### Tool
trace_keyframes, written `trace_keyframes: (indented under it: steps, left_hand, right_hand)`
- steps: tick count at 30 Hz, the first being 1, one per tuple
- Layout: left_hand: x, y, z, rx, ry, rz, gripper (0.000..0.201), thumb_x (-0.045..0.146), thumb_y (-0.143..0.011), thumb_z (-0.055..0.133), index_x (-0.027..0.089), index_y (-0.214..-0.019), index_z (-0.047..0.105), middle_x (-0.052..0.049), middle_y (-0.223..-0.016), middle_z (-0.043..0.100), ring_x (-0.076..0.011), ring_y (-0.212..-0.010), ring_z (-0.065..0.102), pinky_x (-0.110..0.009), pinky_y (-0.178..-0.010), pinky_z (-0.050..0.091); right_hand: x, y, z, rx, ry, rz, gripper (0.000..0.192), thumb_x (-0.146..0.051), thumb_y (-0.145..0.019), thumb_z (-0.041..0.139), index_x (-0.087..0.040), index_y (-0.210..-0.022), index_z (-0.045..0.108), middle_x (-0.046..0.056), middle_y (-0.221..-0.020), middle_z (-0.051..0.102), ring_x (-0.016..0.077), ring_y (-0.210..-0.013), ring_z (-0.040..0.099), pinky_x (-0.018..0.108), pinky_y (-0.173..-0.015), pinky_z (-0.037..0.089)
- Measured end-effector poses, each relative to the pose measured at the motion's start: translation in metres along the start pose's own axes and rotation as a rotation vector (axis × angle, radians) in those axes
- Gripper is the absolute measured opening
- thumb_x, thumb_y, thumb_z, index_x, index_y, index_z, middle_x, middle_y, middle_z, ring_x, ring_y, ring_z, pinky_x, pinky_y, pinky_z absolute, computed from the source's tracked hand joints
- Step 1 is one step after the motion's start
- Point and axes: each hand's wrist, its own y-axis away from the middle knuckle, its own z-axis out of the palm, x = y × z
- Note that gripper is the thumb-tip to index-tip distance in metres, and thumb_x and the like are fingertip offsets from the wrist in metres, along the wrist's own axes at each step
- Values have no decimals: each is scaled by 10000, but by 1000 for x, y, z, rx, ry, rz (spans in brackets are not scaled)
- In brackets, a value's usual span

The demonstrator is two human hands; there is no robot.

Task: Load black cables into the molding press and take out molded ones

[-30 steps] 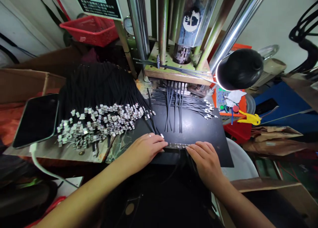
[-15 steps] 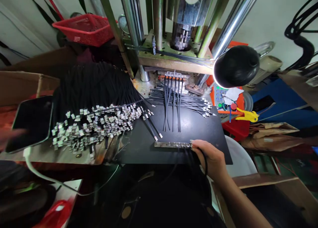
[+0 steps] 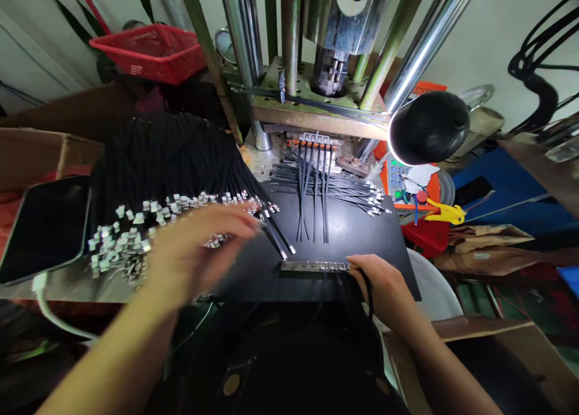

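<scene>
My left hand [image 3: 192,243], blurred by motion, is over the pile of silver connector ends [image 3: 113,243]. Its fingers stretch to the right with the thumb apart, and nothing shows between them. At the right end of a slotted metal strip [image 3: 296,266], the fingers of my right hand [image 3: 382,285] are pinched together on a black cable [image 3: 371,297], which bends down from them. Other cables sit in the strip's slots and hang toward me. Close to the strip's left end, a few loose cables [image 3: 275,237] point their silver ends at it.
A press [image 3: 332,71] stands behind the black work board [image 3: 253,276]. Below it, several cables hang from a mould [image 3: 316,142] over a bundle lying crosswise [image 3: 353,192]. A lit lamp [image 3: 429,128] is at right, with yellow pliers [image 3: 447,212] beyond. A phone [image 3: 45,228] lies left.
My left hand has come in from the far left, near the phone, to above the connector pile. My right hand stays at the strip's right end.
</scene>
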Motion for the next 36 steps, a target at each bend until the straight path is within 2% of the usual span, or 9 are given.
trace_keyframes:
  steps: [4,6,10,15,21,24,28,32,36]
  left_hand:
    - [0,3,71,-444,145,0,136,121,-927,511,202,-898,616,9,-919,684,-148,-998,665,-259,-873,516]
    - [2,3,88,-537,94,-76,113,128,-905,498,198,-867,578,13,-854,646,-137,-833,645,-240,-749,493]
    - [13,-9,82,-641,-9,-137,85,141,-882,463,207,-853,508,20,-803,589,-132,-689,558,-232,-629,406]
    - [29,-28,76,-702,-59,-216,104,107,-850,460,206,-861,490,14,-785,594,-143,-655,558,-237,-589,386]
    - [28,-26,83,-796,-253,-212,245,102,-897,469,218,-1098,549,-13,-918,673,-204,-777,659,-287,-634,451]
    - [8,-22,69,-680,-248,-154,412,77,-921,470,229,-1302,503,-38,-1151,676,-201,-995,651,-315,-833,492]
    - [-17,-18,55,-637,-390,-118,447,-5,-885,450,217,-1232,623,-50,-1082,708,-214,-989,634,-335,-834,496]
    - [-21,-15,63,-727,-507,23,441,13,-898,439,179,-1277,591,-50,-929,705,-226,-840,645,-357,-763,515]
    - [-16,-12,63,-678,-538,70,517,-33,-874,358,149,-1327,526,-74,-996,680,-219,-820,650,-352,-768,528]
  right_hand:
    - [-4,1,7,-41,42,-56,193,-126,-974,441,-135,-1079,602,82,-880,659,209,-786,619,339,-705,519]
    - [-3,1,8,-41,42,-82,201,-115,-970,435,-134,-1084,599,84,-877,647,213,-788,598,352,-707,512]
    - [5,0,9,-38,-110,-50,214,-116,-954,454,-167,-1098,604,74,-891,632,201,-811,598,346,-717,537]
    - [20,1,13,-71,-219,29,436,-29,-870,464,-205,-1258,553,103,-1064,591,199,-955,607,360,-818,570]
    - [32,-9,-13,-372,-298,51,513,0,-815,508,-227,-1273,556,78,-1135,586,185,-1032,599,343,-915,542]
    - [43,-23,-38,-487,-291,11,368,-85,-899,524,-260,-1213,603,43,-1118,635,163,-1006,627,299,-877,549]
    - [70,-75,-39,-256,-198,-31,192,-213,-956,516,-237,-1088,654,45,-1053,700,196,-968,664,358,-865,561]
    - [101,-169,11,39,-66,-39,228,-243,-938,558,-153,-1123,657,132,-1214,648,300,-1200,583,502,-1066,449]
    - [118,-262,65,276,-25,77,256,-265,-915,597,-115,-1118,643,154,-1164,639,363,-1232,543,577,-1066,416]
